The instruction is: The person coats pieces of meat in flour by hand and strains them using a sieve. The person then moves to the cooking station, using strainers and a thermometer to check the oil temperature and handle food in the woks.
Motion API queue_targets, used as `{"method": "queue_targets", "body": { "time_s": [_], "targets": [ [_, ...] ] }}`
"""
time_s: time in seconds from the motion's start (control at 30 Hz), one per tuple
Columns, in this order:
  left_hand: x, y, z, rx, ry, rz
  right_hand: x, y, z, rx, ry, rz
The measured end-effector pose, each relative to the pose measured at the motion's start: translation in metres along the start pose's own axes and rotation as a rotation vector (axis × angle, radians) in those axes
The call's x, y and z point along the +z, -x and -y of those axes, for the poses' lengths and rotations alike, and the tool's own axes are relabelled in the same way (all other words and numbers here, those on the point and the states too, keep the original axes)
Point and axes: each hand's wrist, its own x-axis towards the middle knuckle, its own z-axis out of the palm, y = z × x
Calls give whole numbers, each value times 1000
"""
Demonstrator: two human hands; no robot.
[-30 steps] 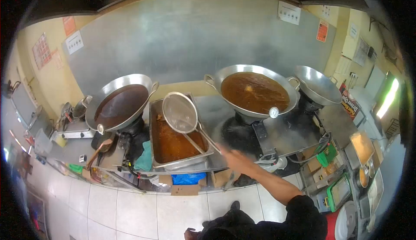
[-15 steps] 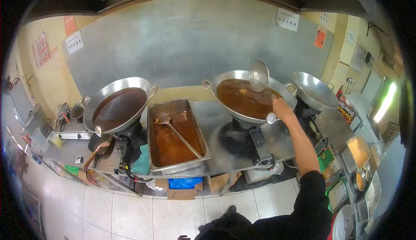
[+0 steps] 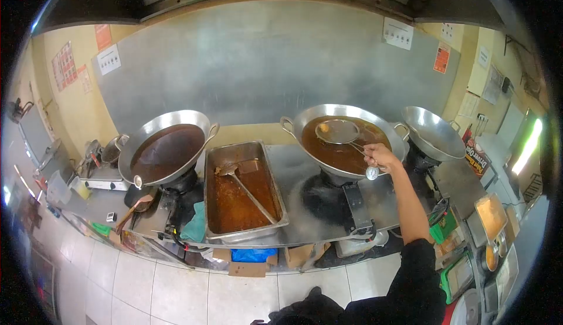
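My right hand (image 3: 379, 156) is closed around the handle of a round mesh skimmer (image 3: 340, 132). The skimmer lies nearly flat over the brown oil in a large two-handled wok (image 3: 305, 114), at or just above the surface; I cannot tell which. A small golden piece (image 3: 324, 128) shows at the skimmer's left side. Below my hand, a dial thermometer (image 3: 372, 173) sits at the wok's front rim. Of my left hand (image 3: 258, 322), only a dark sliver shows at the bottom edge, its fingers not readable.
Left of the wok stands a deep steel tray (image 3: 284, 207) of brown sauce with a ladle (image 3: 252, 195) in it. A second wok (image 3: 202, 119) of dark liquid is farther left. Another wok (image 3: 431, 131) stands at the right. A green cloth (image 3: 193, 224) hangs at the counter's front edge.
My right hand has lowered and turned the skimmer from upright above the wok to nearly flat over the oil, shifting it left. The whole view has dipped slightly.
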Motion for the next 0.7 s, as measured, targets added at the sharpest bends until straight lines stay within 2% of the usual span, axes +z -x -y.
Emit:
{"method": "queue_targets", "body": {
  "time_s": [0.17, 0.3, 0.37, 0.5, 0.63, 0.67, 0.7],
  "targets": [
    [4, -1, 1, 20, -28, 19, -4, 15, 3, 90, -275, 105],
    [6, -3, 2, 46, -37, 18, -7, 22, 8, 66, -268, 135],
    [3, -5, 5, 64, -46, 20, -3, 31, 15, 50, -123, 92],
    [-2, -7, 13, 119, -64, 23, -7, 20, 5, 36, -30, 32],
    [-1, -11, 17, 241, -88, 21, -7, 21, 2, -71, 373, -9],
    [-2, -10, 17, 213, -38, 43, -5, 24, 3, -95, 510, -56],
    [-2, -8, 14, 184, 12, 63, -5, 25, 1, -96, 511, -56]
  ]
}}
